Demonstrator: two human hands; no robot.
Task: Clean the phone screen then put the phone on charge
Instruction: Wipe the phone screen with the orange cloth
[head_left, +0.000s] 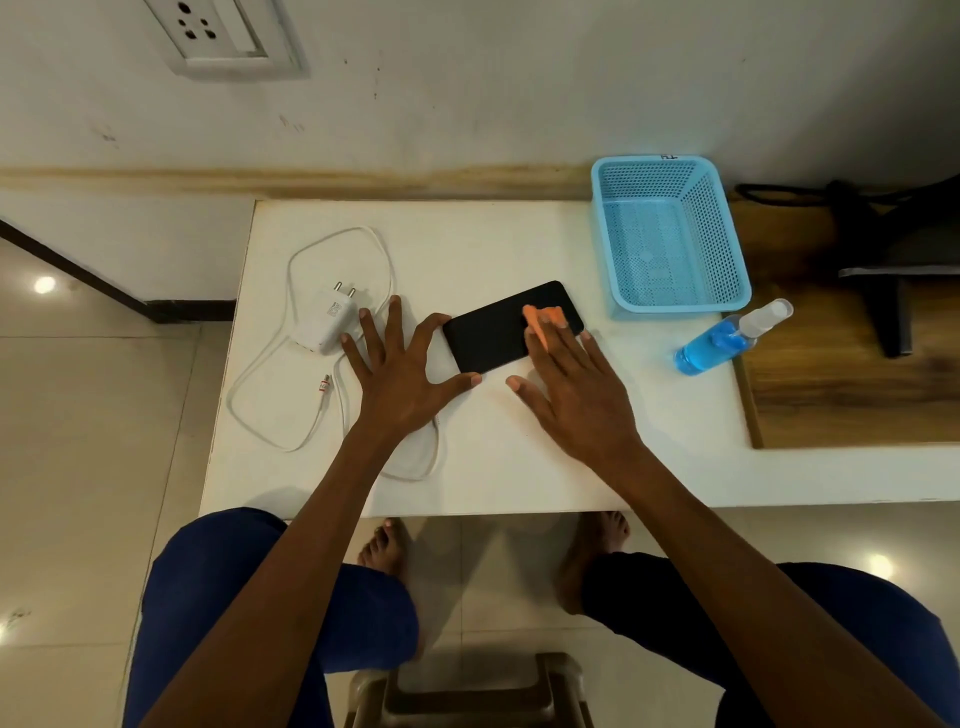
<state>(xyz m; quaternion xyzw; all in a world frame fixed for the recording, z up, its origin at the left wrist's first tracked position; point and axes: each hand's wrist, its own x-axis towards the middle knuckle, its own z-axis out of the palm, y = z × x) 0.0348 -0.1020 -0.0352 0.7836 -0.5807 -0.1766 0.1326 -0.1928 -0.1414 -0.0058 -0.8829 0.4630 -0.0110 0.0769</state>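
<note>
A black phone (493, 332) lies screen-up on the white table (519, 249), angled toward the far right. My left hand (402, 371) rests flat with fingers spread, its thumb and forefinger braced against the phone's near-left end. My right hand (569, 387) lies flat over the phone's right part and presses a small orange cloth (543, 318) onto the screen. A white charger plug (326, 322) with its white cable (291, 270) looped around it lies to the left; the cable's free connector (324, 385) rests near my left wrist.
An empty blue mesh basket (670, 234) stands at the table's far right. A spray bottle of blue liquid (727, 340) lies on its side at the right edge. A wall socket (223, 36) is at the upper left. A wooden surface (841, 389) lies to the right.
</note>
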